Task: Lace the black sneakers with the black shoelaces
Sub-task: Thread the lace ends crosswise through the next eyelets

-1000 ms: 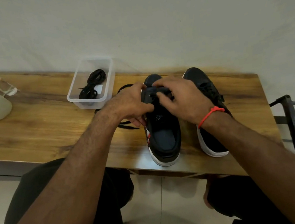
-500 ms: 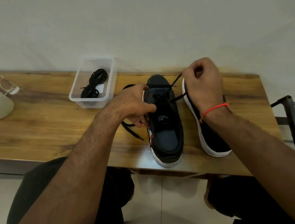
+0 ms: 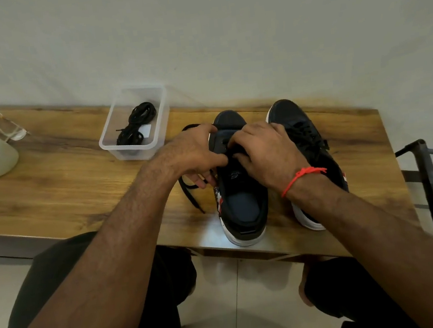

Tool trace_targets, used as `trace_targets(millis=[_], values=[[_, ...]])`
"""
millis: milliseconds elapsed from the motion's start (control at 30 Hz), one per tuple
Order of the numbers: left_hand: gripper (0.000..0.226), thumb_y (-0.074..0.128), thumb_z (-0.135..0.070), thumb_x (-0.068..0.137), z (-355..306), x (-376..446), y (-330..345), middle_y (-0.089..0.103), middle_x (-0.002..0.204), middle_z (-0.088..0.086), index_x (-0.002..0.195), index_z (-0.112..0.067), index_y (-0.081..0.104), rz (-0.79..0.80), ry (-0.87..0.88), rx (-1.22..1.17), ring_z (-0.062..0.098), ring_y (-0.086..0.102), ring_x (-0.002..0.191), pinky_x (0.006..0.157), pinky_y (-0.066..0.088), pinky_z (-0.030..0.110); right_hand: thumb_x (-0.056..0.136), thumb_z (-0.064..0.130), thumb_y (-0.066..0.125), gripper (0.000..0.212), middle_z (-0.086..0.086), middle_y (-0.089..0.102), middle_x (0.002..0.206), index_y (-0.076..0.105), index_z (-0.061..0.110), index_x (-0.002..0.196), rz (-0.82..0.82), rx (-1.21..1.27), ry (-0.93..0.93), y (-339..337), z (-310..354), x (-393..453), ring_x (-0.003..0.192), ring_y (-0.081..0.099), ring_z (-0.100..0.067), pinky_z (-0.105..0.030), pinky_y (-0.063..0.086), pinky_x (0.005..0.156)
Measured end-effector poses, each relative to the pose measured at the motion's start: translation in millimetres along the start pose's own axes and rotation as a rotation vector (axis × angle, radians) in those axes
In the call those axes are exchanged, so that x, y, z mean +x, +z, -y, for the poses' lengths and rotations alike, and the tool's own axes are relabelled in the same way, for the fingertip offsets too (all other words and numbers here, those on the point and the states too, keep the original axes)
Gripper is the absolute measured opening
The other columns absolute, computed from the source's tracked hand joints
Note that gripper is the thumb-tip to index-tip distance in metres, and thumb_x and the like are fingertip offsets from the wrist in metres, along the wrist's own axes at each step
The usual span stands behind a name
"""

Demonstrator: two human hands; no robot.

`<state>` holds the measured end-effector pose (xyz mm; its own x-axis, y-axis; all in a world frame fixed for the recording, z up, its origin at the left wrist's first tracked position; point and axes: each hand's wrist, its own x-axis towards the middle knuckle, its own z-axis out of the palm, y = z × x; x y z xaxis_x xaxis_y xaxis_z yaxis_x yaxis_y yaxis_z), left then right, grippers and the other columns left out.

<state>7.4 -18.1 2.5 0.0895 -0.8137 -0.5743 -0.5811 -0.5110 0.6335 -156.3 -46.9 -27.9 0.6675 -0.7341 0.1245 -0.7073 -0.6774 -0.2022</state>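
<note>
Two black sneakers [image 3: 242, 204] stand side by side near the desk [image 3: 63, 188] front edge. Left hand [image 3: 192, 153] grips the left sneaker's side; right hand [image 3: 265, 152] pinches its shoelace [image 3: 189, 194] at the eyelets. Spare shoelaces [image 3: 137, 124] lie in a clear tub [image 3: 115, 146] by the back edge.

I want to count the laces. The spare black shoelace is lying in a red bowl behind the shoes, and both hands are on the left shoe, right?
Not quite. The spare black shoelace lies in a clear plastic box, not a red bowl; the head view shows it. The box stands on the table behind and left of the shoes. Both the left hand and right hand are on the left shoe.
</note>
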Motion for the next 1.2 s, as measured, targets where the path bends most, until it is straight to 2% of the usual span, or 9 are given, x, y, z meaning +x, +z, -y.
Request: trace_targets(millis=[133, 200, 367, 433, 533, 633, 733, 1033, 1200], values=[[0.083, 0.069, -0.010, 0.095, 1, 0, -1, 0.072, 0.098, 0.015, 0.159, -0.028, 0.019, 0.011, -0.006, -0.008, 0.024, 0.077, 0.073, 0.068, 0.065, 0.043, 0.092, 0.027, 0.067, 0.011, 0.003, 0.070, 0.100, 0.073, 0.022, 0.099, -0.134, 0.173, 0.031, -4, -6, 5, 0.104, 0.059, -0.021, -0.043, 0.045, 0.096], [0.083, 0.069, -0.010, 0.095, 1, 0, -2, 0.073, 0.099, 0.016, 0.159, -0.028, 0.019, 0.016, -0.009, -0.011, 0.024, 0.077, 0.073, 0.068, 0.065, 0.043, 0.087, 0.021, 0.072, 0.002, 0.008, 0.068, 0.087, 0.073, 0.021, 0.085, -0.265, 0.411, 0.181, -10, -11, 9, 0.086, 0.061, -0.010, -0.030, 0.052, 0.083], [0.083, 0.071, -0.010, 0.094, 2, 1, -3, 0.073, 0.099, 0.016, 0.158, -0.028, 0.021, 0.013, -0.010, -0.011, 0.023, 0.077, 0.071, 0.062, 0.064, 0.039, 0.083, 0.014, 0.060, 0.004, -0.001, 0.063, 0.085, 0.061, 0.012, 0.087, -0.677, 0.608, 0.471, -34, -39, 16, 0.073, 0.055, -0.006, -0.010, 0.044, 0.065], [0.083, 0.071, -0.010, 0.093, 2, 2, -2, 0.073, 0.099, 0.016, 0.158, -0.029, 0.021, 0.015, -0.018, -0.007, 0.023, 0.077, 0.071, 0.063, 0.064, 0.039, 0.083, 0.015, 0.057, 0.014, -0.007, 0.061, 0.099, 0.059, 0.010, 0.096, -0.614, 0.515, 0.421, -36, -48, 15, 0.089, 0.055, -0.016, -0.014, 0.046, 0.076], [0.084, 0.071, -0.010, 0.094, 2, 3, -1, 0.073, 0.099, 0.016, 0.158, -0.029, 0.020, 0.010, -0.013, -0.001, 0.023, 0.077, 0.071, 0.063, 0.064, 0.039, 0.083, 0.015, 0.055, 0.030, -0.004, 0.059, 0.115, 0.060, 0.017, 0.113, -0.367, 0.302, 0.233, -30, -39, 11, 0.115, 0.048, -0.026, -0.042, 0.043, 0.097], [0.083, 0.069, -0.010, 0.094, 2, 3, -1, 0.073, 0.098, 0.016, 0.158, -0.028, 0.020, 0.004, -0.002, 0.004, 0.023, 0.077, 0.071, 0.066, 0.065, 0.041, 0.090, 0.032, 0.057, 0.029, 0.003, 0.059, 0.122, 0.062, 0.026, 0.118, -0.049, 0.112, 0.013, -21, -18, 8, 0.128, 0.039, -0.025, -0.048, 0.031, 0.106], [0.084, 0.069, -0.010, 0.094, 3, 3, -1, 0.072, 0.099, 0.016, 0.158, -0.029, 0.020, 0.004, -0.002, 0.010, 0.024, 0.077, 0.072, 0.069, 0.065, 0.043, 0.094, 0.045, 0.054, 0.034, 0.004, 0.057, 0.130, 0.060, 0.026, 0.122, 0.117, -0.035, 0.012, -9, -3, 4, 0.134, 0.036, -0.023, -0.049, 0.027, 0.110], [0.083, 0.069, -0.010, 0.094, 2, 2, 0, 0.073, 0.096, 0.014, 0.158, -0.029, 0.021, 0.001, -0.002, 0.013, 0.022, 0.077, 0.070, 0.066, 0.065, 0.041, 0.095, 0.043, 0.052, 0.026, 0.002, 0.059, 0.122, 0.064, 0.023, 0.107, 0.034, -0.119, 0.070, -2, 7, 0, 0.122, 0.049, -0.027, -0.049, 0.037, 0.104], [0.084, 0.070, -0.011, 0.094, 1, 0, -2, 0.072, 0.101, 0.014, 0.159, -0.028, 0.020, 0.009, 0.001, -0.001, 0.022, 0.077, 0.070, 0.061, 0.064, 0.038, 0.083, 0.030, 0.057, 0.016, -0.001, 0.057, 0.079, 0.054, 0.015, 0.077, -0.323, 0.292, 0.335, -26, -11, 9, 0.077, 0.054, -0.024, -0.039, 0.047, 0.066]])
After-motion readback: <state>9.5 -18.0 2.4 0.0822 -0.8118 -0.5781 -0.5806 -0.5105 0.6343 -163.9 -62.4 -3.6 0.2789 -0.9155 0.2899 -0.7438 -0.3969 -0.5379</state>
